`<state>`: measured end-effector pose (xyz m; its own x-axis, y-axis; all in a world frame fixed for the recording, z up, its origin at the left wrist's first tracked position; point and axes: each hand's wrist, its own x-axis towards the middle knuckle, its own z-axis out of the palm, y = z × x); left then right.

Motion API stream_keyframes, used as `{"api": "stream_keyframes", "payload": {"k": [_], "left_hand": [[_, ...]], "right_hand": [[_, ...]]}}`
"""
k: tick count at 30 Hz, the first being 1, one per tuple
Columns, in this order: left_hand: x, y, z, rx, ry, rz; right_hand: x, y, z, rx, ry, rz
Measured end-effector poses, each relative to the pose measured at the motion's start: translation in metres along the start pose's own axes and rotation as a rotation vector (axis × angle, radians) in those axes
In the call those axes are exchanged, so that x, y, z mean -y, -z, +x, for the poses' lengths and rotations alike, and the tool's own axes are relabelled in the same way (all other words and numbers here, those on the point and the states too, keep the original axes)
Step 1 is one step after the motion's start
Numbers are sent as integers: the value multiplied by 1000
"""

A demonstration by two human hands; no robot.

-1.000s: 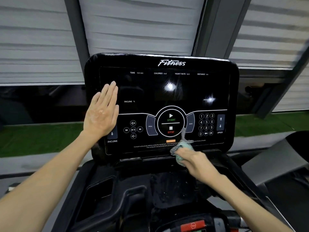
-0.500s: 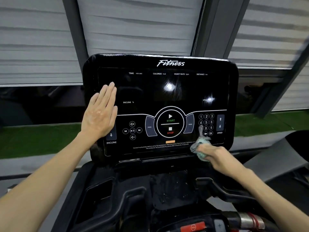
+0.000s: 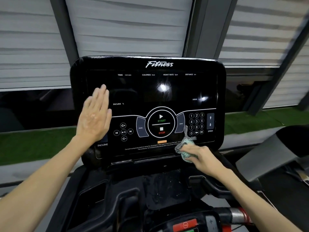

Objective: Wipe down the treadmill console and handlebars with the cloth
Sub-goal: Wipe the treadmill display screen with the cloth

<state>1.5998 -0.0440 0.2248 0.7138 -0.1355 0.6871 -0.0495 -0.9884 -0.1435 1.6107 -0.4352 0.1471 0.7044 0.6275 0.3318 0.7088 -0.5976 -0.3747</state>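
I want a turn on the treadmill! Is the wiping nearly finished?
Not yet. The right hand is rubbing the cloth along the console bottom edge, below the keypad. The left hand rests flat on the screen. Nothing shows which parts are clean; the handlebars wait.

One console, centre frame; one cloth, lower right; two hands: left hand, right hand.

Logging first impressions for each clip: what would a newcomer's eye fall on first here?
The glossy black treadmill console fills the middle, its green START and red STOP ring at the lower centre. The left hand lies open and flat on the panel's left side. The right hand presses a bunched green-and-grey cloth against the bottom edge, below the number keypad.
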Motion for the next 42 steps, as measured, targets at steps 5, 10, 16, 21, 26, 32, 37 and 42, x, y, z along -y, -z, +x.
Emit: {"api": "stream_keyframes", "payload": {"k": [5,10,16,21,26,32,37,42], "left_hand": [[-58,-15,-9,5,-188,-50],[-81,-30,-29,84,-235,-22],[-82,-38,-30,89,-211,19],[-82,-37,-30,85,-212,8],[-85,-36,-29,67,-203,15],[-86,-37,-30,71,-192,31],[-85,-36,-30,72,-196,26],[-84,-34,-29,69,-207,7]], "right_hand": [[-17,8,-10,-79,-68,62],[-40,22,-26,-168,-173,8],[-24,5,-17,-121,-52,-125],[-23,8,-12,-68,8,18],[-57,36,-31,-168,-184,56],[-48,31,-27,-93,-117,-86],[6,-15,5,-12,116,18],[-7,-9,-1,-11,95,49]]}}
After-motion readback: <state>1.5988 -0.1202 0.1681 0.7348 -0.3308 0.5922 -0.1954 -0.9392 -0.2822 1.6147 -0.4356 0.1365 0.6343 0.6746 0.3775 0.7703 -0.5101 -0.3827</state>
